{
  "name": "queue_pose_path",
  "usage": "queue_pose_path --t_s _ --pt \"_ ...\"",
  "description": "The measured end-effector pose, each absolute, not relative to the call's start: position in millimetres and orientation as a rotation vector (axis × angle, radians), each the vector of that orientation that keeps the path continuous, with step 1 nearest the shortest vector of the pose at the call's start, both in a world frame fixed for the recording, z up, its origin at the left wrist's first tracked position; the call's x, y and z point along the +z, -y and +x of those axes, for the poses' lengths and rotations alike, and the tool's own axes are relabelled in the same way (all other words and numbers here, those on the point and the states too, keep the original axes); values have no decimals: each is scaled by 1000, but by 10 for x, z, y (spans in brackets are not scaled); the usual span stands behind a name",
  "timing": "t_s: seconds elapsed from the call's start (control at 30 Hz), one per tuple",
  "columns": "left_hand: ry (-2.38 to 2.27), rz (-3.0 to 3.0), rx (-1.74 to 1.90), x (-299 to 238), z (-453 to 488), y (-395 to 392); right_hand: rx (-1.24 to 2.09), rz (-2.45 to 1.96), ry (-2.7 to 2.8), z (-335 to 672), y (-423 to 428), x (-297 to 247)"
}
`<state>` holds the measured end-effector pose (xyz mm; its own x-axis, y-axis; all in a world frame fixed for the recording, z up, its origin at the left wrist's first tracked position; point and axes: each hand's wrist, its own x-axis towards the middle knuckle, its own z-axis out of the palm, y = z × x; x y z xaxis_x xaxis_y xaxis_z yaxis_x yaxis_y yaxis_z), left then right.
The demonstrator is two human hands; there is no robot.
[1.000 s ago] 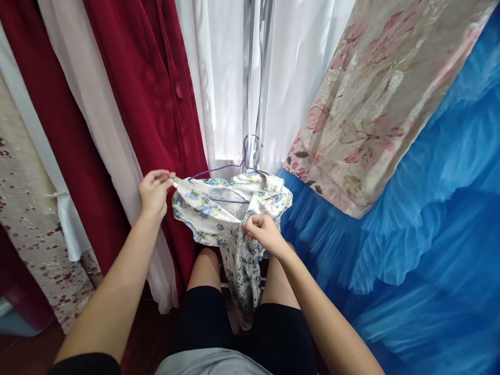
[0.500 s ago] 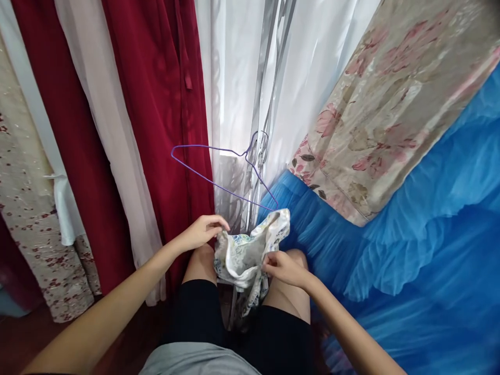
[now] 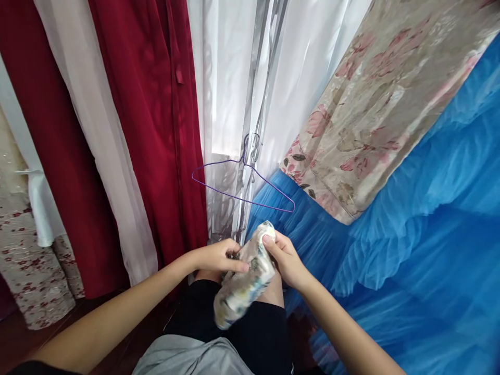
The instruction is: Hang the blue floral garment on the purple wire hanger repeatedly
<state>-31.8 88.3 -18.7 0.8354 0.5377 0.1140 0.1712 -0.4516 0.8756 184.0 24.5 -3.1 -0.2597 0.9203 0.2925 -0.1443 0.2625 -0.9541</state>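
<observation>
A white garment with blue flowers (image 3: 244, 284) lies bunched into a long roll over my lap. My left hand (image 3: 219, 256) pinches its upper left side with fingers closed. My right hand (image 3: 284, 258) grips its top end from the right, thumb on the cloth. Just above both hands a bare purple wire hanger (image 3: 242, 182) dangles by its hook from a shiny metal rail upright (image 3: 253, 125).
Hanging clothes crowd round: a dark red dress (image 3: 156, 130), pale pink and white sheer fabric (image 3: 89, 135), a beige floral garment (image 3: 375, 99) and a large blue tulle skirt (image 3: 410, 250) at right. A spotted cream garment (image 3: 31, 271) hangs at far left. Dark wooden floor shows below.
The flowered garment came off the purple hanger and both hands lowered it to my lap, gathering it into a tight roll. The hanger now swings bare.
</observation>
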Motion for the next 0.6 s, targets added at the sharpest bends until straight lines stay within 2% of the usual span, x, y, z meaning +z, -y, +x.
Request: queue_pose_path --t_s 0.07,0.17,0.27,0.33,0.43,0.6 --pt "-723 2110 383 -381 -372 -889 1186 -838 1495 2083 -224 98" --pt "-864 2189 377 -528 -497 -969 901 -931 1516 2525 -353 352" --pt "-897 2194 518 -435 -657 -1064 544 -940 1445 2944 -715 603" --pt "-914 2223 692 -259 -738 -1079 423 -924 1441 3119 -1046 736" --pt "-870 2360 876 60 -785 -1030 510 -942 1456 3149 -1571 847" --pt "-823 2571 929 308 -849 -998 809 -1015 1506 2806 -2157 773"
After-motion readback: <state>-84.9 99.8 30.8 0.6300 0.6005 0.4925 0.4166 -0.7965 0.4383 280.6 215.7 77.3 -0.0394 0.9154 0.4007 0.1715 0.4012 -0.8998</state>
